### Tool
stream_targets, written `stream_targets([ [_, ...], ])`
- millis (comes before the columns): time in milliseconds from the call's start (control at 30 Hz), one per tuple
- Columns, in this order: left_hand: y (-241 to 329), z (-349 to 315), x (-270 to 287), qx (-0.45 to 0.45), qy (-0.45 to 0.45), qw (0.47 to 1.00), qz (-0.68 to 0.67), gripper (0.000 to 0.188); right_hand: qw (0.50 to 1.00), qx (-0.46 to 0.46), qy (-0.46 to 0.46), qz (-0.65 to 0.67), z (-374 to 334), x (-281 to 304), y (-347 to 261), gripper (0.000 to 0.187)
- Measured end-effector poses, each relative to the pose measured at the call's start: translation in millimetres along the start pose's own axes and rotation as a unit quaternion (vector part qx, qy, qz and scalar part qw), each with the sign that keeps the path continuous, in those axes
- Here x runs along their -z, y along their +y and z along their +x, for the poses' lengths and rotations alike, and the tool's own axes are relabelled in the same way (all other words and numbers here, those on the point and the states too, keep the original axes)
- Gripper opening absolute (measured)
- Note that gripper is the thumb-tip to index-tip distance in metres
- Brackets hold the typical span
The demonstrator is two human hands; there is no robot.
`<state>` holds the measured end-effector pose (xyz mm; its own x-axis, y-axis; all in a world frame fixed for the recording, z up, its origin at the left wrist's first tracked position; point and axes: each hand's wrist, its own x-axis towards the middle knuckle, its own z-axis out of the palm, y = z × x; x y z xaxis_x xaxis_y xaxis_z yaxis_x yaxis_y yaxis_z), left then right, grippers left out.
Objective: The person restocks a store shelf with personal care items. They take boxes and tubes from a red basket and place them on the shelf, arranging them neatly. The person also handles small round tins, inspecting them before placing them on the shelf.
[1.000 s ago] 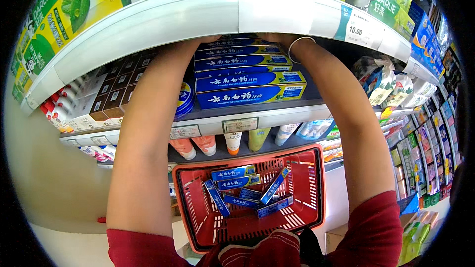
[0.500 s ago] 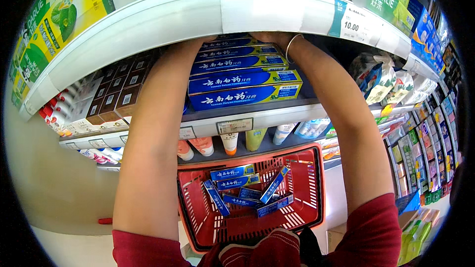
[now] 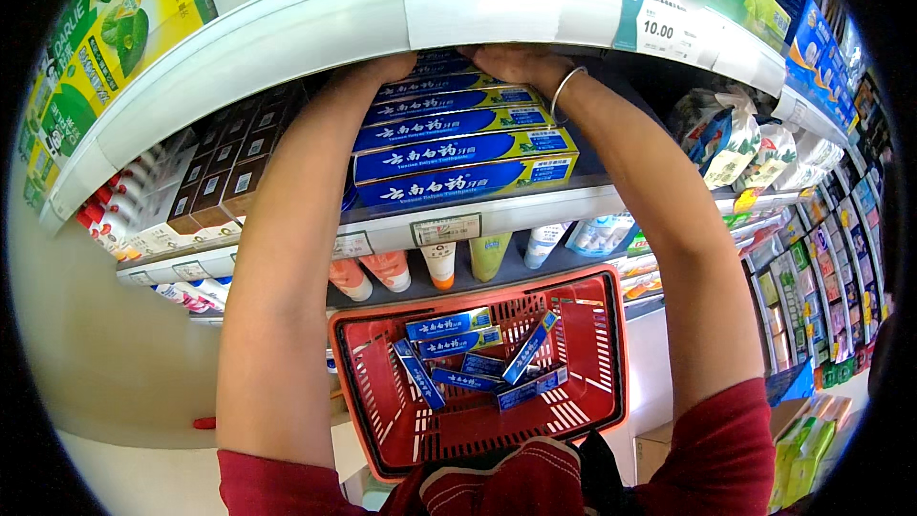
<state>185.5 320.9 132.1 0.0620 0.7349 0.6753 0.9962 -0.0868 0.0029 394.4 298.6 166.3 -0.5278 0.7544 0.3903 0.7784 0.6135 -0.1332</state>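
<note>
A row of blue toothpaste boxes (image 3: pixel 463 183) lies stacked front to back on the middle shelf, reaching under the upper shelf's white edge. My left hand (image 3: pixel 394 66) is at the far left end of the row, its fingers hidden behind the boxes and shelf edge. Over the far right part of the row is my right hand (image 3: pixel 521 65), a bangle on its wrist; its partly visible fingers stretch inward across the rearmost boxes, and their tips are hard to see. Below stands a red shopping basket (image 3: pixel 611 363) with several loose toothpaste boxes (image 3: pixel 458 342) in it.
The white upper shelf edge (image 3: pixel 506 5) hangs low over my hands. Brown boxes (image 3: pixel 218 182) stand left of my left forearm, and plastic-wrapped packs (image 3: pixel 721 139) right of my right. Upright tubes (image 3: pixel 489 253) line the shelf below, just behind the basket. More stocked racks (image 3: pixel 821 277) stand at the right.
The view has shifted slightly, so the shelf and basket sit a little further left. More of both hands shows under the shelf edge. The boxes in the basket lie as before.
</note>
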Motion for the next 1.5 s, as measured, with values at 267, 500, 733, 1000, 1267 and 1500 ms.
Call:
stream_targets([
  [267,-10,1,25,-0.049,-0.054,0.997,-0.003,0.041,1.0,0.0,-0.013,0.028,-1,4,-7,0.049],
  [500,39,-73,126,0.154,-0.026,0.918,-0.365,0.057,0.902,-0.225,0.01,0.369,-62,31,-19,0.052],
  [733,50,-121,171,0.248,-0.111,0.772,-0.575,0.066,0.708,-0.208,0.036,0.674,-114,35,-37,0.049],
  [1000,66,-136,169,0.269,-0.142,0.672,-0.676,0.075,0.704,-0.229,0.031,0.671,-114,36,-38,0.05],
  [1267,68,-138,168,0.258,-0.102,0.686,-0.673,0.072,0.704,-0.225,-0.003,0.674,-117,37,-46,0.066],
  [1500,78,-195,169,0.064,0.028,0.848,-0.525,0.048,0.817,-0.007,0.186,0.546,-162,41,-25,0.031],
])
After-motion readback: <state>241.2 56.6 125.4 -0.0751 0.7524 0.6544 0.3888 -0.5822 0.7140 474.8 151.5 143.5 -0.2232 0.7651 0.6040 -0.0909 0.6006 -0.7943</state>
